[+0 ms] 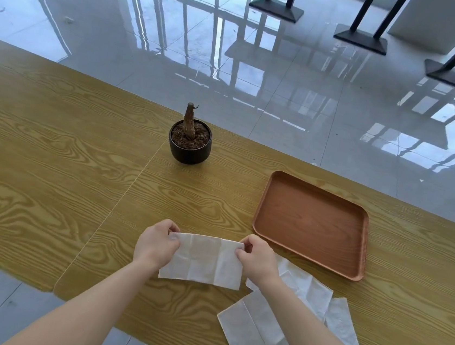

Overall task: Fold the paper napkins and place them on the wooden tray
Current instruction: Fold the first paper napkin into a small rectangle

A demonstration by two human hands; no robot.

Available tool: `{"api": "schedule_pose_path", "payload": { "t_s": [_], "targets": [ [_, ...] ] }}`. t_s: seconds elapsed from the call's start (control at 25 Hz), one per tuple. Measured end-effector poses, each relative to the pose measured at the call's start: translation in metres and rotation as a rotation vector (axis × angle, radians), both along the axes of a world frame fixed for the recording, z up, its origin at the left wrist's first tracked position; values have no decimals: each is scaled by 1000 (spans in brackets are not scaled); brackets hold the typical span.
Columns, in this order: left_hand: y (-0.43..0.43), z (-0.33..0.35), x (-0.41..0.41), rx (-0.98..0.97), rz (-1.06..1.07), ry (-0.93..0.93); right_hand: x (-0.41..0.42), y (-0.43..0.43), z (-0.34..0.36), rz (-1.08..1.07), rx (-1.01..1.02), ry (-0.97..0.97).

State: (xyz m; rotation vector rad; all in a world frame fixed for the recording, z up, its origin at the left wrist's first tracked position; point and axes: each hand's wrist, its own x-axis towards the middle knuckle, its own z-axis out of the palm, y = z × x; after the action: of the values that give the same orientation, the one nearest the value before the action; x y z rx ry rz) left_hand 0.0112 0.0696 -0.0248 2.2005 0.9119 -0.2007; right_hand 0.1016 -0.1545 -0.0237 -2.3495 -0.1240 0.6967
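Lying nearest, under and just behind the right wrist, are the loose napkins [255, 327], a few white sheets fanned out and overlapping on the table [52, 152]. Just ahead of them, the left hand [155, 245] and the right hand [257, 261] each pinch a far corner of one napkin [202, 260], thumb and fingers clamped on the paper, and the sheet is stretched between them. Its near edge hangs towards the wrists; whether it touches the table cannot be told.

This looks like the start of a fold. To do it well, keep both pinches level so the thin paper stays taut without tearing. Bring the held edge down to meet the near edge corner to corner, following the creases already showing in the sheet. Then flatten the fold with straight fingers before letting go.

Beyond the right hand and slightly outboard sits the wooden tray [311, 224], with no napkin on it yet. It is near enough for a short carry. Farther out, ahead of the left hand, stands a plant pot [190, 144], well apart from the work.
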Motion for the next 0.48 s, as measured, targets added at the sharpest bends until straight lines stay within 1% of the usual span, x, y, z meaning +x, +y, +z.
{"api": "schedule_pose_path", "payload": {
  "t_s": [0.28,0.4,0.48],
  "targets": [
    [27,-13,10,63,12,-68,8,23,-12,-46,-22,13],
    [26,-20,-3,248,-109,-181,6,23,-14,-71,-14,12],
    [27,-32,-23,405,-264,-244,5,20,-15,-71,-3,21]
  ]
}}
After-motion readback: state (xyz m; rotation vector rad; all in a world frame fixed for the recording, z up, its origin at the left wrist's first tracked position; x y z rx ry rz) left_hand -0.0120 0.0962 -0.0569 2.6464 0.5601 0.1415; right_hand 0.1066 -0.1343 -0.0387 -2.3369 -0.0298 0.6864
